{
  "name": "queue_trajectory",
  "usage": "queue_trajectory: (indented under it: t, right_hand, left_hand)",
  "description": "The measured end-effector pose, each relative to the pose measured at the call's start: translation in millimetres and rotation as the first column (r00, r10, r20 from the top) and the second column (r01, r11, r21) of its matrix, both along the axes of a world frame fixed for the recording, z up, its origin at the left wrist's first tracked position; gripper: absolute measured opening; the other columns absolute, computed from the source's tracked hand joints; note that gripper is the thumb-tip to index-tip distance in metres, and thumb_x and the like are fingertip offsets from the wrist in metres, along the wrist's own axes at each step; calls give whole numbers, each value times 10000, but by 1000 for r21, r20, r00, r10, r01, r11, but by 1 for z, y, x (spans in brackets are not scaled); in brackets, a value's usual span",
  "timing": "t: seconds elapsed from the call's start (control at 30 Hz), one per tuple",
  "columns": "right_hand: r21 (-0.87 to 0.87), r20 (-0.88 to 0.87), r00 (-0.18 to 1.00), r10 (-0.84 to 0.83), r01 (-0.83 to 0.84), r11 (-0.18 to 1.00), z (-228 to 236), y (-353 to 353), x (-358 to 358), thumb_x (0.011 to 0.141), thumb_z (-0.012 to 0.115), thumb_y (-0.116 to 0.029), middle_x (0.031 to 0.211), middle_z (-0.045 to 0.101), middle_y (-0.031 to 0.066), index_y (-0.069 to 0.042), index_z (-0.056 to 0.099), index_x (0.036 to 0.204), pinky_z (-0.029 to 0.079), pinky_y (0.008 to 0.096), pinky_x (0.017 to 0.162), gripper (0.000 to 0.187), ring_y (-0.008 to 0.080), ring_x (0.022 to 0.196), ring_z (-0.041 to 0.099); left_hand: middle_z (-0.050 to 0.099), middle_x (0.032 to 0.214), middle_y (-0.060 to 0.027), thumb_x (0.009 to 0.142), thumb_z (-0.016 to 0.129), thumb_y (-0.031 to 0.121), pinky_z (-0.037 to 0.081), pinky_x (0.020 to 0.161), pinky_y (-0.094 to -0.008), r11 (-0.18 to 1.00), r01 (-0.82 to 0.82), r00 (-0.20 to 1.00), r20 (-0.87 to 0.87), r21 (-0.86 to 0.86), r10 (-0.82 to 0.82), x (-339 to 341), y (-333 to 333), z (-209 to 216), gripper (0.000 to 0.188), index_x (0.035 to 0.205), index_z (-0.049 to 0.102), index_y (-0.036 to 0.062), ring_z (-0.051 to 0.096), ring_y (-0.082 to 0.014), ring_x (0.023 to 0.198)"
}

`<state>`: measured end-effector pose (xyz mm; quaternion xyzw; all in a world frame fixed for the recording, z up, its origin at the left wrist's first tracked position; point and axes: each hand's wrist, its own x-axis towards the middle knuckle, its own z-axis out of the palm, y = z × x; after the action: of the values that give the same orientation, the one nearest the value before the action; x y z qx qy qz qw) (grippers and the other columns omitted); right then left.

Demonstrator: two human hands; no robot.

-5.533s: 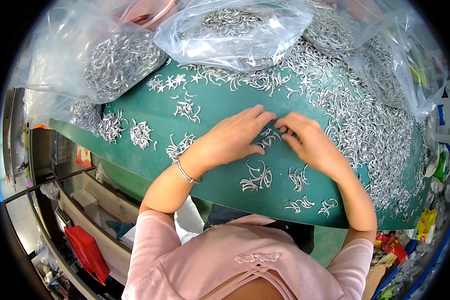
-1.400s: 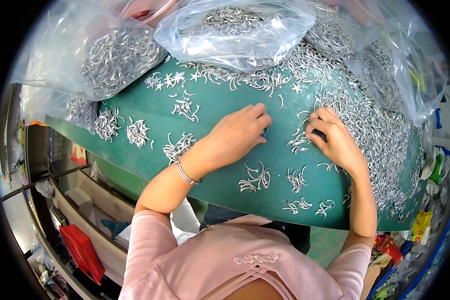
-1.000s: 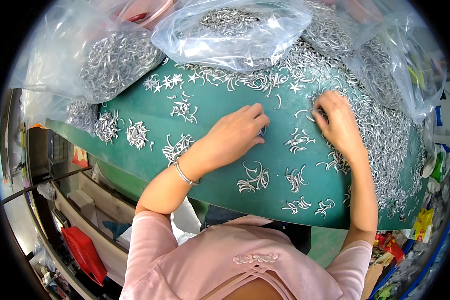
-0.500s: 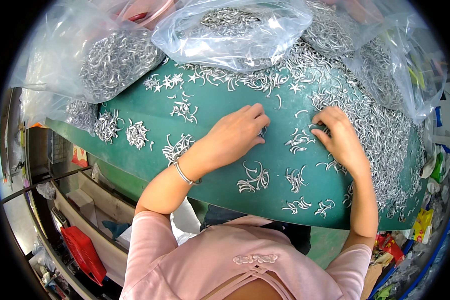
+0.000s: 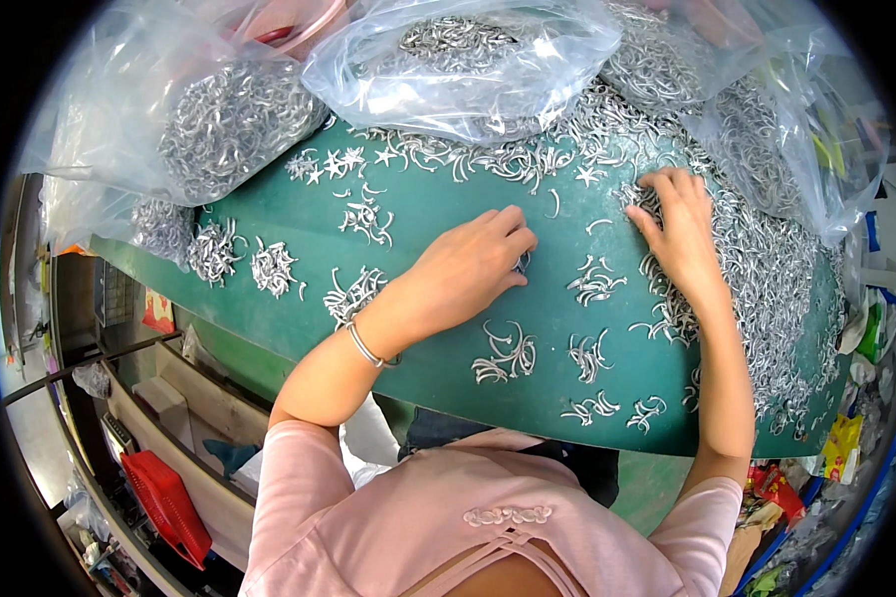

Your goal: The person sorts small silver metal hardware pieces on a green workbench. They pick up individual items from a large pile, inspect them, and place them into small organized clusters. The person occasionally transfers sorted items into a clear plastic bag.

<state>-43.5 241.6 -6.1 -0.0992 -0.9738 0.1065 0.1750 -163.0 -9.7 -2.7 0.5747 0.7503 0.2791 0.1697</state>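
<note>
My left hand hovers over or rests on the green table, its fingers curled. Silver bits show under its fingertips, seemingly small curved metal pieces, partly hidden by the hand. My right hand lies on the left edge of a large heap of curved metal pieces, thumb apart from the fingers. Between the hands sits a small cluster of curved pieces. Nearer to me are more little groups, including one of larger curves.
Clear plastic bags of metal pieces line the far edge: a left bag, a middle bag and a right bag. Star-shaped pieces lie at the far left. A red basket stands below the table at left.
My right hand has moved away from beside the small cluster, up and right onto the heap, and its fingers have spread more. My left hand has stayed in place.
</note>
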Motion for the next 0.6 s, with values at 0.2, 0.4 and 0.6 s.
queue_trajectory:
  t: [0.2, 0.4, 0.6]
  right_hand:
    - [-295, 158, 961, 226, -172, 940, 6, -9, 1, 807, 719, -55, 952, 601, 138, -9, 616, 943, 453, 405, 848, 176, 317, 933, 557]
    - [-429, 179, 967, 181, -89, 899, 26, -1, 14, 801, 722, -51, 956, 594, 121, 3, 623, 1004, 439, 394, 880, 233, 313, 961, 554]
    - [-135, 67, 979, 194, -184, 974, -1, -3, 19, 779, 759, -113, 1067, 583, 111, -49, 638, 1041, 420, 403, 924, 295, 302, 1035, 537]
  left_hand:
    - [537, 1054, -99, 803, 739, 96, 487, 817, -413, 1000, -6, 1000, 9, -7, 6, 0, -1, 0, 326, 1082, 581, 37, 575, -316, 975]
    - [536, 1058, -97, 804, 736, 94, 487, 818, -412, 1000, -7, 1000, 9, -17, 7, 0, -2, 0, 324, 1083, 581, 37, 575, -316, 976]
    - [532, 1056, -98, 794, 737, 76, 487, 819, -411, 1000, -3, 1000, 13, -11, 3, 0, -1, 0, 330, 1081, 580, 38, 573, -314, 976]
